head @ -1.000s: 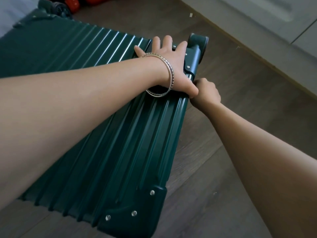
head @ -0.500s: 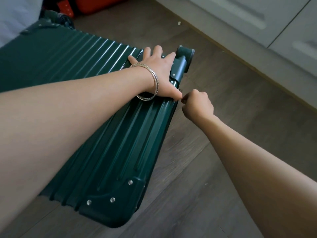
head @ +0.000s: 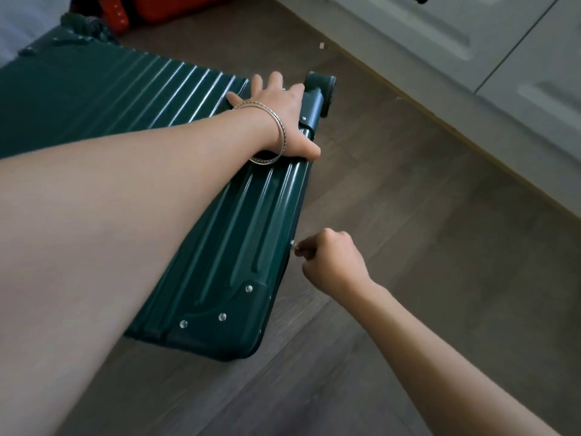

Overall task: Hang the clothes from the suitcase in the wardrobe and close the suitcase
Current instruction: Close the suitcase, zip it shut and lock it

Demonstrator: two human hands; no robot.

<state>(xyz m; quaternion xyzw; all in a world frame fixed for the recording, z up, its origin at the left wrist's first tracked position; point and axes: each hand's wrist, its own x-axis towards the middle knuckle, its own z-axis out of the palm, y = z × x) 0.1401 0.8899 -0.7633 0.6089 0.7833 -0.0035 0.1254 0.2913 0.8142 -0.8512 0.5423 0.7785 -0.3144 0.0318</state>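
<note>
presently the left hand point(head: 276, 121) is pressing flat on the rigid ribbed suitcase point(head: 125, 99), lying at ten o'clock; the right hand point(head: 330, 262) is pinching the small slippery zipper pull point(head: 294, 246), likely the best purchase.

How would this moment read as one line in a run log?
suitcase: lid down | left hand: flat on lid | right hand: pinching zipper pull at side seam | step: zipping shut
</note>
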